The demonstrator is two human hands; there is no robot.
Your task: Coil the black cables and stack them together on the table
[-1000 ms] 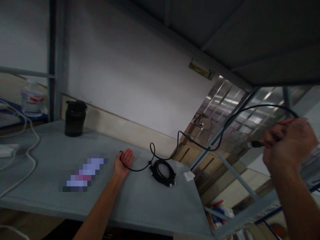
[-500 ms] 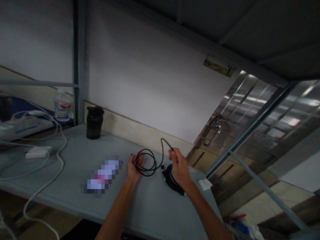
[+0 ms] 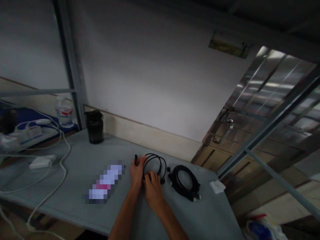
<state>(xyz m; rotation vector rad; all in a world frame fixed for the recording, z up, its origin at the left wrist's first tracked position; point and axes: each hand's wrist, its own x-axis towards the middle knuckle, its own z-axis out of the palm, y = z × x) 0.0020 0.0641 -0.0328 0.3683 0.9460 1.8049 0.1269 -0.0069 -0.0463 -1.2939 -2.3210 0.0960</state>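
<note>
A thin black cable [image 3: 165,165] hangs in loose loops between my two hands, over the grey desk [image 3: 120,213]. My left hand [image 3: 137,171] is closed round the left side of the loops, and one dark cable end sticks up by its fingers. The fingers of my right hand [image 3: 152,186] are bent onto the lower part of the same loops, close beside my left hand. To the right of my hands a thicker coil of black cable [image 3: 184,182] lies on the desk, touched by neither hand.
A blurred phone [image 3: 106,183] lies left of my hands. Behind it stands a dark lidded cup [image 3: 95,127]. White cables and a white adapter [image 3: 42,161] are at the far left, a water bottle [image 3: 64,113] beyond. White paper [image 3: 217,186] lies near the right edge.
My right hand has moved left and down from above the thick coil to the loops beside my left hand. The thick coil is now uncovered. The camera view has shifted slightly.
</note>
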